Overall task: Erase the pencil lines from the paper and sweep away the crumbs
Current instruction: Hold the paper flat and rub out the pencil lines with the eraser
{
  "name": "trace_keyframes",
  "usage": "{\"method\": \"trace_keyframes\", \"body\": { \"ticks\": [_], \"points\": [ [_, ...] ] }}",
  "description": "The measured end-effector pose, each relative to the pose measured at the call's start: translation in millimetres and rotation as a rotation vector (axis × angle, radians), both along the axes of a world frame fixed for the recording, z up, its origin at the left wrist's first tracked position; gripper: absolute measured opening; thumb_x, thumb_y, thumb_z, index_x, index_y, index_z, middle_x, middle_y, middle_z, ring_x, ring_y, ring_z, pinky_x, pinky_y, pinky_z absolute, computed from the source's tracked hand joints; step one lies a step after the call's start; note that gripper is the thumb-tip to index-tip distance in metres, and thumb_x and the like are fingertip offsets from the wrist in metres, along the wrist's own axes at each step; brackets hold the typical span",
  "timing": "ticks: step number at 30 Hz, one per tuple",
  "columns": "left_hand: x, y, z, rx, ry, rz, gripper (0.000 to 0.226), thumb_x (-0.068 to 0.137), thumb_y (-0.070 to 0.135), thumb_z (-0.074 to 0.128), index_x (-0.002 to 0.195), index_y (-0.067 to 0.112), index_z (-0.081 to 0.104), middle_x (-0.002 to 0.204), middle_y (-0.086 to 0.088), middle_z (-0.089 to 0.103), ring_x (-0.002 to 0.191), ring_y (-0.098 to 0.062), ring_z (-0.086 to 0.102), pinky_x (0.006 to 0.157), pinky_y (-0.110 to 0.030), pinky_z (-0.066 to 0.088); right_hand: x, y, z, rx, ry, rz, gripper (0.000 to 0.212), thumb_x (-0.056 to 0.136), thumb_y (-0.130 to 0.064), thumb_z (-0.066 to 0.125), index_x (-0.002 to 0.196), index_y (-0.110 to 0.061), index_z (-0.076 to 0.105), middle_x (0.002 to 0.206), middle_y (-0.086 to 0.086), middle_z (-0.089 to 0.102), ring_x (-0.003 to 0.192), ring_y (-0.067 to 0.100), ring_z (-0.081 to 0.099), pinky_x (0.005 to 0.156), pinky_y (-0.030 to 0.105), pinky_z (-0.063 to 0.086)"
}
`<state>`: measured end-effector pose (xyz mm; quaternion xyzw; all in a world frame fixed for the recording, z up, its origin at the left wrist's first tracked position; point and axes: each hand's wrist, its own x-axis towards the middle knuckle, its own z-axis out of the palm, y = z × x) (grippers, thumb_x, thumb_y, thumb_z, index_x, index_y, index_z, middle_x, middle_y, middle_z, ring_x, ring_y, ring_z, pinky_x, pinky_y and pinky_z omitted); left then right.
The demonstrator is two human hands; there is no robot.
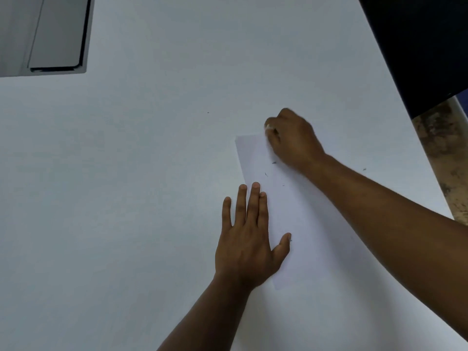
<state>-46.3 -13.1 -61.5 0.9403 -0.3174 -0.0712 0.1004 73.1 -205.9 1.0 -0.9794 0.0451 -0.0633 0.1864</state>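
Head view: left hand [249, 239] flat, fingers [240, 198] straight and spread, pressing the near-left edge of the paper [268, 178] to the tabletop [126, 173], presumably to stop it sliding. Right hand [293, 138] curled at the far corner, pinching something small and white, probably the eraser [268, 127]; blurred. Dark crumbs [274, 162] scattered mid-sheet. Pale plain tabletop; grey laptop [50, 34] far left; dark panel [417, 46] at right, mottled floor [445, 153] beyond.
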Motion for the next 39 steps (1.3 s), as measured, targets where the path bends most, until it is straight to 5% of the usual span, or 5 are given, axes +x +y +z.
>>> {"method": "trace_keyframes", "body": {
  "ticks": [6, 19, 28, 33, 39],
  "points": [
    [0.4, 1.3, -2.0, -0.011, -0.008, -0.005, 0.090, 0.099, 0.070, 0.034, 0.162, 0.006, 0.024, 0.173, -0.011, 0.008, 0.160, -0.031, 0.000, 0.127, -0.054, 0.002, -30.7, -17.7, 1.8, 0.104, -0.042, -0.008, 0.018, 0.098, -0.016, 0.055, 0.107, -0.010, 0.069, 0.093, 0.007, 0.061, 0.079, 0.018, 0.059, 0.075, 0.026, 0.046],
    [3.2, 2.6, 9.0, 0.034, 0.032, -0.033, 0.091, 0.099, 0.070, 0.029, 0.163, 0.006, 0.018, 0.173, -0.011, 0.007, 0.160, -0.031, 0.002, 0.126, -0.056, 0.006, -21.5, -83.5, -4.9, -0.105, -0.045, -0.236, 0.020, 0.093, -0.010, 0.050, 0.092, -0.003, 0.068, 0.094, 0.014, 0.058, 0.081, 0.030, 0.060, 0.075, 0.035, 0.049],
    [3.4, 2.7, 8.6, 0.038, 0.053, -0.039, 0.090, 0.099, 0.071, 0.023, 0.163, 0.008, 0.019, 0.173, -0.010, 0.007, 0.160, -0.032, 0.002, 0.126, -0.055, 0.005, -84.6, -31.9, -11.3, -0.078, -0.047, 0.082, 0.018, 0.096, -0.011, 0.056, 0.107, -0.003, 0.068, 0.093, 0.012, 0.059, 0.078, 0.028, 0.060, 0.064, 0.039, 0.054],
    [4.7, 2.2, 7.9, 0.041, 0.043, -0.052, 0.091, 0.099, 0.072, 0.023, 0.163, 0.008, 0.019, 0.173, -0.010, 0.006, 0.160, -0.033, 0.000, 0.126, -0.055, 0.002, -73.0, -53.6, -4.3, -0.147, -0.005, -0.098, 0.020, 0.096, -0.011, 0.050, 0.097, -0.003, 0.068, 0.092, 0.017, 0.057, 0.079, 0.036, 0.059, 0.068, 0.044, 0.052],
    [3.7, 3.6, 7.8, 0.016, 0.065, -0.044, 0.086, 0.101, 0.068, 0.019, 0.164, 0.009, 0.014, 0.173, -0.009, 0.002, 0.160, -0.032, -0.004, 0.128, -0.055, 0.000, -97.0, -26.0, 9.0, 0.104, -0.057, -0.267, 0.024, 0.096, -0.018, 0.058, 0.115, -0.007, 0.069, 0.097, 0.010, 0.063, 0.079, 0.020, 0.061, 0.080, 0.023, 0.046]
  ]
}}
